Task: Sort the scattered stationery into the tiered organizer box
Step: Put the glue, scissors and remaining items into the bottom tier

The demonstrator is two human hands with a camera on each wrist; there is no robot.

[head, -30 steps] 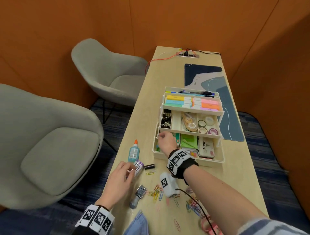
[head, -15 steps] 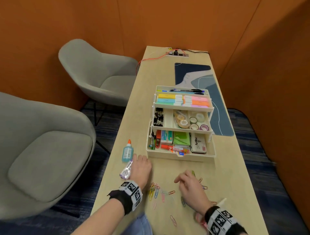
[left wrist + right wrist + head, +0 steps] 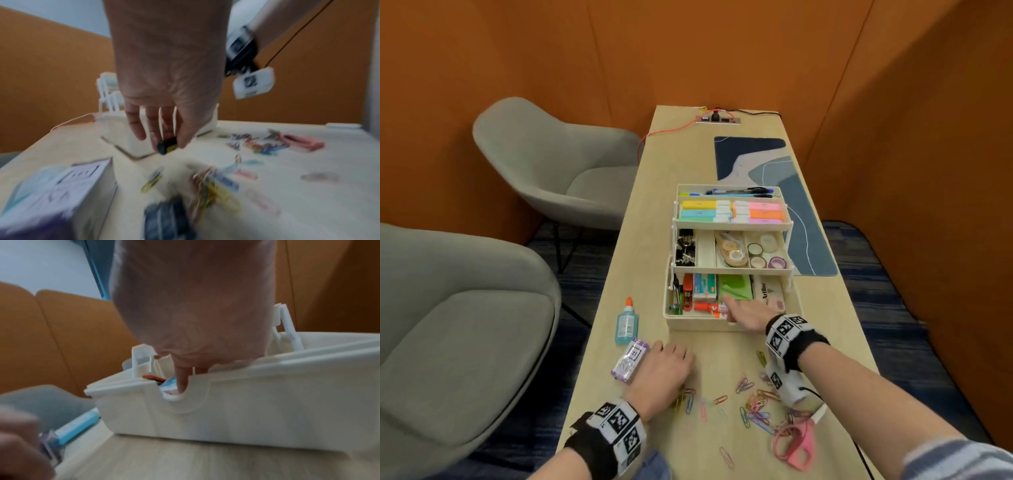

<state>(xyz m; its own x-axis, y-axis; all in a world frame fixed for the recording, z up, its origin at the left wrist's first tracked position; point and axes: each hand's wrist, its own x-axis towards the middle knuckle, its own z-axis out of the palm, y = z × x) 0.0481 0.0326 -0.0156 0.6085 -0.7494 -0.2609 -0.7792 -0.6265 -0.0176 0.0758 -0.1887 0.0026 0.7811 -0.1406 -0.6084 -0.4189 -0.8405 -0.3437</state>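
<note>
The cream tiered organizer (image 3: 695,323) stands open mid-table, its three tiers filled with highlighters, tape rolls, clips and boxes. My right hand (image 3: 743,308) reaches over its front wall (image 3: 246,410) with fingers straight, one fingertip (image 3: 182,382) touching a blue-white packet in the bottom tier. My left hand (image 3: 664,370) rests low on the table beside a purple ink box (image 3: 630,359). In the left wrist view it (image 3: 164,141) pinches a small black cylinder (image 3: 167,145). Loose coloured paper clips (image 3: 753,401) lie scattered between my arms.
A blue glue bottle (image 3: 626,322) lies left of the organizer. Pink scissors (image 3: 796,442) lie near the table's front right. Two grey chairs (image 3: 544,161) stand left of the table edge. A blue mat (image 3: 801,205) and a power socket (image 3: 717,119) sit further back.
My right hand has gone from the paper clips forward into the organizer's bottom tier. My left hand has stayed by the ink box.
</note>
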